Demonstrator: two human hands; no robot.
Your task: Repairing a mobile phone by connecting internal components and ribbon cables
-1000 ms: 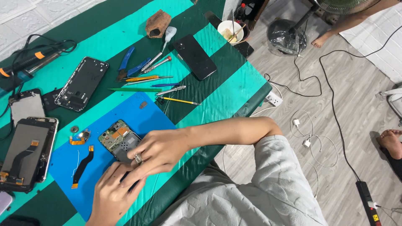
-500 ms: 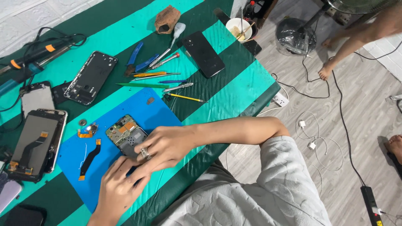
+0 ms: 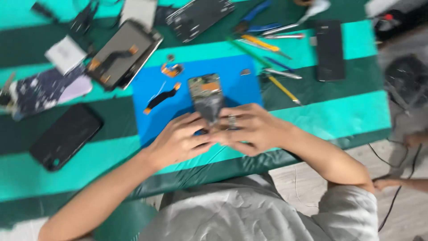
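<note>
My left hand (image 3: 178,138) and right hand (image 3: 249,129) both grip the opened phone (image 3: 206,96) at its near end, over the blue mat (image 3: 236,85).

Green stripes, a blue mat, dark phone parts

The desk (image 3: 339,111) wears a cloth in broad bands of bright turquoise and dark green. On it lies a plain bright blue mat (image 3: 240,85). The opened phone (image 3: 206,96) on the mat is dark grey with an orange patch at its far end. Left of it a black ribbon cable (image 3: 161,97) has orange tips. A screen panel (image 3: 122,53) further left is brownish grey with an orange strip. At near left sits a plain black phone (image 3: 64,136), at far right another black phone (image 3: 330,49). A yellow pencil-like tool (image 3: 283,89) lies right of the mat, blue-handled pliers (image 3: 254,11) at the far edge. The shirt (image 3: 240,214) is light grey.
</note>
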